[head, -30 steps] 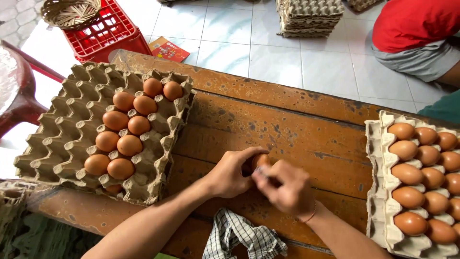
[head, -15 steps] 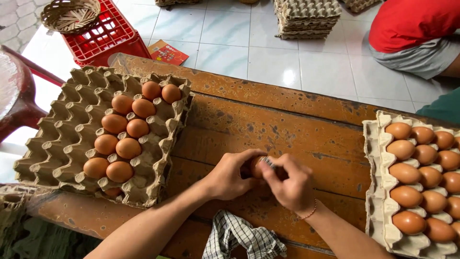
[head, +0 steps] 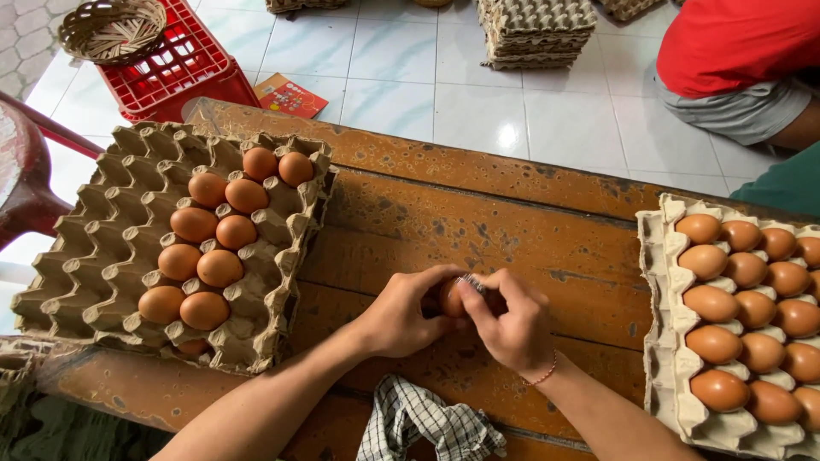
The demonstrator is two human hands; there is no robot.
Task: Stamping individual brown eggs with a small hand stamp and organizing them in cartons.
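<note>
My left hand grips a brown egg just above the wooden table, near its front middle. My right hand presses a small grey pad against the top of that egg with its fingertips. To the left stands a stack of grey cardboard egg trays, the top one holding several brown eggs along its right half. At the right edge a second tray is filled with brown eggs.
A checked cloth lies at the table's front edge between my forearms. On the tiled floor behind are a red crate with a woven basket, stacked empty trays, and a seated person in a red shirt.
Both hands stay together over the egg. My right fingers have shifted slightly on it, and the view has drifted a little.
</note>
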